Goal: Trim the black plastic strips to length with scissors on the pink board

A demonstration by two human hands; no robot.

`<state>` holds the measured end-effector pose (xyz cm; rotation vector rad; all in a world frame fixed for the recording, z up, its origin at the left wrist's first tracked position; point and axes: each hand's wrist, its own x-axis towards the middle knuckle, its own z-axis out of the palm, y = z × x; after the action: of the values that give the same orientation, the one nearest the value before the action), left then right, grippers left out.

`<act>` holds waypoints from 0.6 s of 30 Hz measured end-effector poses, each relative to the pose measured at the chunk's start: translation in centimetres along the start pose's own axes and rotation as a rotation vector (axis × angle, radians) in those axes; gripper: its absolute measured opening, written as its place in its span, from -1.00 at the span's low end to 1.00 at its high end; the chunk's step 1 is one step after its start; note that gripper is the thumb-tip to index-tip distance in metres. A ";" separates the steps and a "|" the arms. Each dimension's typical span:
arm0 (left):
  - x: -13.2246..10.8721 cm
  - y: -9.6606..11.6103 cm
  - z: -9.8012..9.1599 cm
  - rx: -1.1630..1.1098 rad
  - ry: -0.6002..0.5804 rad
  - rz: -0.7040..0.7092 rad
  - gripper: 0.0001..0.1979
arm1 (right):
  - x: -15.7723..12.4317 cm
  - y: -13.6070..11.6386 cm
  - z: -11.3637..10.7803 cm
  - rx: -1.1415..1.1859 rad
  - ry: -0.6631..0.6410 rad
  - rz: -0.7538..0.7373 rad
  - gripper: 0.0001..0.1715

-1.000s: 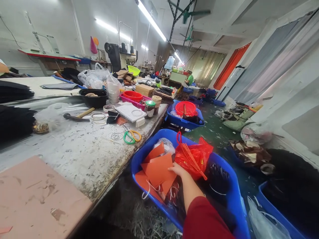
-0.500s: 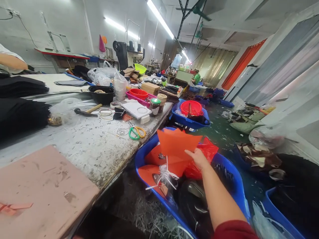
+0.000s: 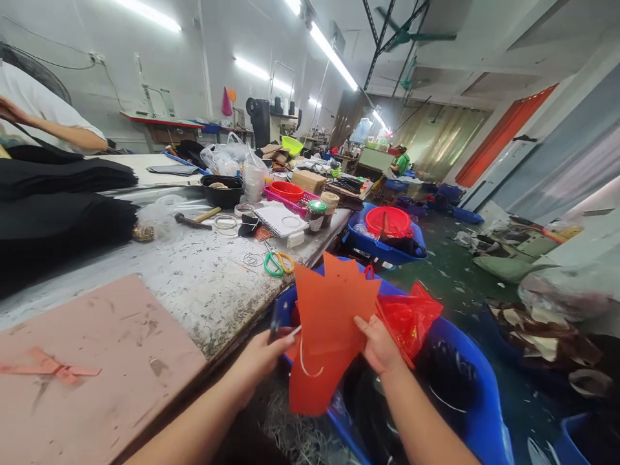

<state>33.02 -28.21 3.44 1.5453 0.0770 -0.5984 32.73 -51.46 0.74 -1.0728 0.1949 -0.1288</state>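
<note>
Head view: the main item is a bright orange, flat, thin sheet (image 3: 334, 310) w/ a zigzag top edge, held up in front of the person, over the left side of a deep blue plastic tub (image 3: 491, 400). Key relation: sheet sits btwn the two hands. R hand (image 3: 380, 345) is on its R edge, about mid-height: grip closed on it, thumb on the near face, other fingers mostly hidden behind. L hand (image 3: 264, 355) is just off the L edge, fingers curled; a thin white cord (image 3: 312, 376) has one end by its thumb, but blur means can't tell if that grip is pinching it. R is the nearer hand, being in contact. Long axis runs roughly up-down, lower end leaning a bit L.

Looks: matte, plain orange, a few tiny dark specks nr the top, slight bend lower down, rounded bottom end. One layer or several, can't tell. Cord curves across the lower L of the near face. A dark slim object (image 3: 275, 321) stands by the L fingers, too blurred to ID.

Nearby: shiny red plastic bag (image 3: 411, 316) in the tub, R of the sheet; worn whitish desk (image 3: 208, 297) to the L, w/ green-and-yellow-handled scissors (image 3: 279, 258) nr its edge.
</note>
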 end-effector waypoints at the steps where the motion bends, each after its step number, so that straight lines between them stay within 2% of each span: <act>1: 0.3 -0.5 0.5 -0.037 -0.074 0.000 -0.61 | -0.5 0.6 0.4 0.026 -0.006 0.022 -0.50; 2: 0.5 -1.1 0.8 -0.058 -0.124 0.008 -0.67 | -0.8 1.2 0.6 0.051 -0.004 0.039 -0.52; 4: 0.7 -2.4 1.1 -0.058 -0.146 0.018 -0.77 | -1.0 1.9 0.4 0.099 0.026 0.052 -0.58; 8: 0.4 -4.1 -0.4 -0.015 -0.073 -0.037 -0.77 | -0.4 1.4 -2.0 0.200 0.166 -0.001 -0.65; 13: -0.3 -3.7 -2.9 -0.056 0.046 -0.062 -0.68 | 0.1 -0.6 -5.0 0.309 0.296 -0.063 -0.61; 15: -0.2 -4.0 -3.3 -0.068 0.076 -0.079 -0.64 | -0.2 -0.6 -4.9 0.323 0.285 -0.037 -0.60; 18: 0.6 -5.3 -3.2 -0.098 0.093 -0.071 -0.59 | -1.4 1.3 -3.0 0.279 0.198 0.117 -0.59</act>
<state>32.37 -24.94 -1.77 1.4792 0.2297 -0.5702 30.71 -53.12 -1.69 -0.7687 0.4056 -0.1522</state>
